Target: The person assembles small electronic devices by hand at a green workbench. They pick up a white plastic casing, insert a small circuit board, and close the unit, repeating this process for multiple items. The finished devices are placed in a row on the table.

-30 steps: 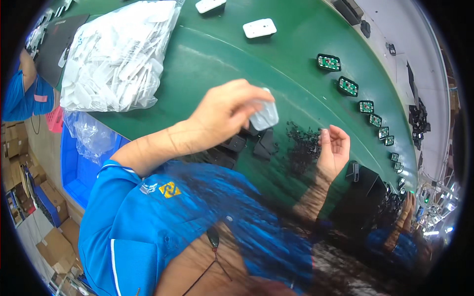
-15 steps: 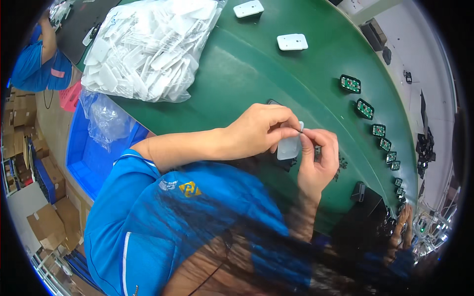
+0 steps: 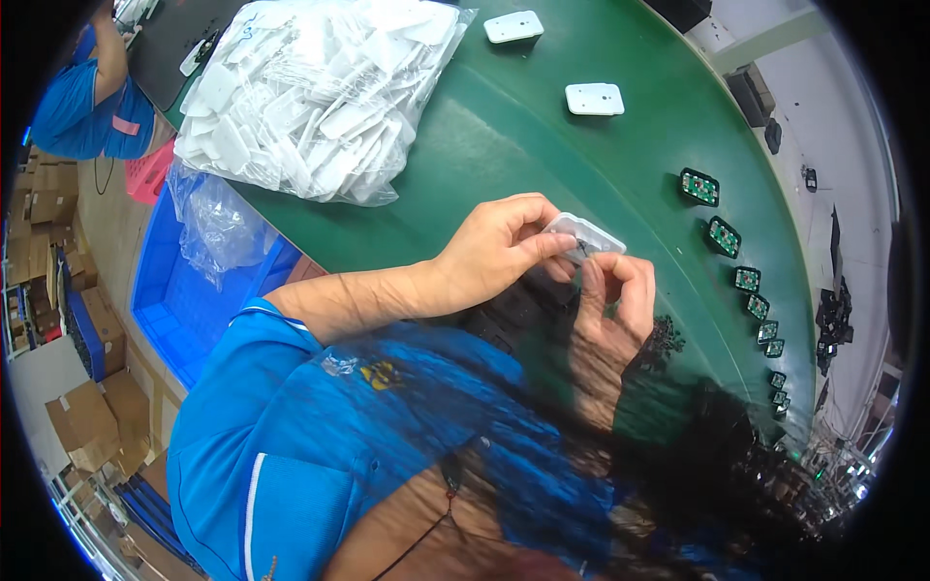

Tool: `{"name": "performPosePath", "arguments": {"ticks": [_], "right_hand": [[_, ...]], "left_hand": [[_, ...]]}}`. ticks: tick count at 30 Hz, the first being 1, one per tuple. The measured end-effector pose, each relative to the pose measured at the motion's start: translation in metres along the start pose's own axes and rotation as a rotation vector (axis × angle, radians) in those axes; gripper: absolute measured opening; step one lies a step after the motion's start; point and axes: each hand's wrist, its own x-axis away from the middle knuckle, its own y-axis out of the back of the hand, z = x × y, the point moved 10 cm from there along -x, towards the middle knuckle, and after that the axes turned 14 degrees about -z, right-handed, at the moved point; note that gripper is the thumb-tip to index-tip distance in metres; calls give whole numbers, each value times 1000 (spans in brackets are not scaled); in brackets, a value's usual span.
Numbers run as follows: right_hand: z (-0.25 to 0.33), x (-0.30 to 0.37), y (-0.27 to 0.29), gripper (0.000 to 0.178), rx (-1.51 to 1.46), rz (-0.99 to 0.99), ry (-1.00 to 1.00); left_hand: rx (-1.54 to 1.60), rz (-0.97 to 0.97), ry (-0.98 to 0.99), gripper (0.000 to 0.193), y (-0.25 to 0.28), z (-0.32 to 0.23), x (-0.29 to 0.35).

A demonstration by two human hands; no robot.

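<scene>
My left hand (image 3: 509, 247) is closed on a white plastic cover (image 3: 603, 235), thumb on its inner side and fingers beneath. The cover is tilted, its shallow inside turned up. At the cover's near edge, my right hand (image 3: 618, 300) is closed in a pinch between thumb and forefinger. A small black part (image 3: 582, 248) shows at those fingertips, against the inside of the cover; its exact shape is too small to tell. Beside my right wrist lies a pile of small black parts (image 3: 666, 337) on the green table (image 3: 484, 136). Loose hair partly covers my right forearm.
A clear bag of white plastic covers (image 3: 300, 107) lies at the far left. Two white covers (image 3: 513, 27) (image 3: 594, 99) rest farther back. Several black housings with green circuit boards (image 3: 699, 187) line the right side. A blue crate (image 3: 179, 300) stands left; a co-worker's blue sleeve (image 3: 73, 111) shows beyond.
The white cover has been raised and tilted in my left hand, its inside now in view. My right fingertips have moved slightly down and left, onto the cover. The whole view has shifted slightly.
</scene>
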Motion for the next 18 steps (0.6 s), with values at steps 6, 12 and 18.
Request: {"name": "performPosePath", "arguments": {"ticks": [6,12,18], "right_hand": [[-6,-1,-8,10,-68,22,-94],[-36,12,-10,9,-310,-57,-396],[-28,10,-18,12,-314,-75,-328]], "left_hand": [[-47,-13,-204,12,0,-12,8],[-294,-36,-615,9,-8,-43,21],[-145,-53,-411,6,2,-34,12]]}}
